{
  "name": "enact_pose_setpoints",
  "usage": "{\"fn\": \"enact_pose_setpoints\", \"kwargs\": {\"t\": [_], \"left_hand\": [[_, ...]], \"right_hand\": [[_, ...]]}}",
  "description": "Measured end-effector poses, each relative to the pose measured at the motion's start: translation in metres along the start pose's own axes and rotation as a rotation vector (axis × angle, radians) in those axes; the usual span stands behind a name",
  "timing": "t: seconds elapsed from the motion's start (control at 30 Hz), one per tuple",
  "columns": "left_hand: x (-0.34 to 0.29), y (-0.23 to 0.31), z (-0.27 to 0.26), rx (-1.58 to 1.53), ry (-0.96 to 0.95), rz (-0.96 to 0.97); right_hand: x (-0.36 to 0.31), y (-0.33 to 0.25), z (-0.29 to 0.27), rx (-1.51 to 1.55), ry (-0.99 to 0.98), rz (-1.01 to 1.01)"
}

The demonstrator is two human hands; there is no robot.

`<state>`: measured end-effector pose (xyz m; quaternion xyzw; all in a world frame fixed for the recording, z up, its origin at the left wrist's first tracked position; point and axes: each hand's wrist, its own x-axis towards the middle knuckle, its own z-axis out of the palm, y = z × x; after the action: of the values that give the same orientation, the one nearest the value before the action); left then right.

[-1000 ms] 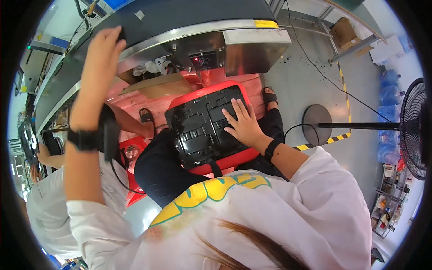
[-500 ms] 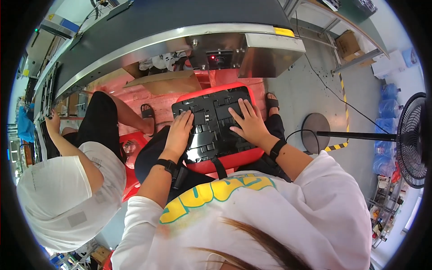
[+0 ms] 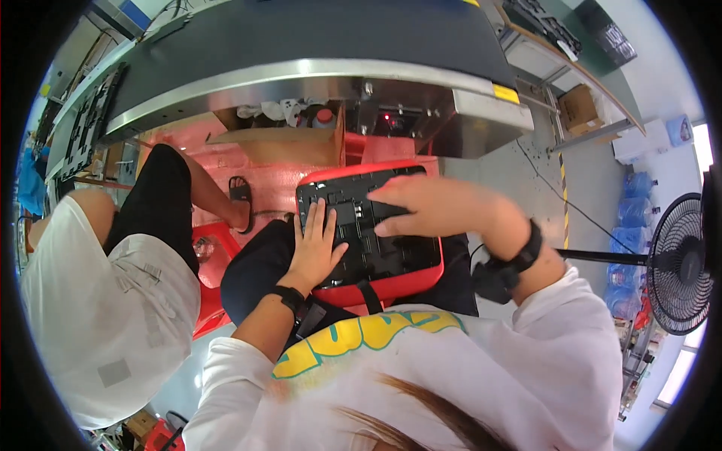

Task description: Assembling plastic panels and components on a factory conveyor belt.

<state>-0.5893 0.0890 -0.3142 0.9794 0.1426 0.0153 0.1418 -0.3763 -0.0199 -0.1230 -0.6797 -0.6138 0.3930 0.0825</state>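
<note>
Across my lap lies a black moulded plastic panel [image 3: 357, 248] with clips and raised shapes, set on a red base [image 3: 395, 287] with rounded corners. A black strap [image 3: 369, 297] hangs over the base's near edge. My left hand [image 3: 316, 244] rests flat on the panel's left part, fingers stretched and holding nothing. Over the panel's upper right is my right hand [image 3: 417, 204], smeared by motion, its thumb and fingers apart. Whether its fingertips touch the panel I cannot tell. Nothing shows between them.
A dark conveyor [image 3: 316, 37] with a metal edge runs in front of my knees. Beneath it stands an open cardboard box [image 3: 293, 146]. A co-worker in a white shirt [image 3: 113, 323] sits at my left. At my right is a black fan [image 3: 681, 263].
My right hand has turned, its elbow swung outward and forearm now across the panel's right side. My left hand has spread its fingers on the panel. The view has shifted slightly.
</note>
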Motion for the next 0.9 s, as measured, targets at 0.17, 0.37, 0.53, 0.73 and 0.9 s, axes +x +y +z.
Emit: {"fn": "enact_pose_setpoints", "kwargs": {"t": [0.17, 0.37, 0.53, 0.73, 0.9], "left_hand": [[-0.005, 0.012, -0.034, -0.070, 0.234, -0.066], [0.067, 0.007, -0.187, -0.057, 0.853, 0.092], [0.161, -0.060, -0.272, 0.167, 1.140, 0.093], [0.263, -0.212, -0.287, 0.631, 0.722, 0.079], [0.304, -0.184, -0.288, 0.115, -0.045, -0.122]], "right_hand": [[0.046, -0.062, -0.129, -0.076, 0.788, -0.471], [0.153, 0.023, -0.223, -0.662, 1.102, -0.242], [0.157, 0.039, -0.189, -0.790, 0.877, 0.076], [0.131, 0.043, -0.183, -0.869, 0.894, -0.193], [0.083, 0.046, -0.193, -0.784, 0.642, 0.093]]}}
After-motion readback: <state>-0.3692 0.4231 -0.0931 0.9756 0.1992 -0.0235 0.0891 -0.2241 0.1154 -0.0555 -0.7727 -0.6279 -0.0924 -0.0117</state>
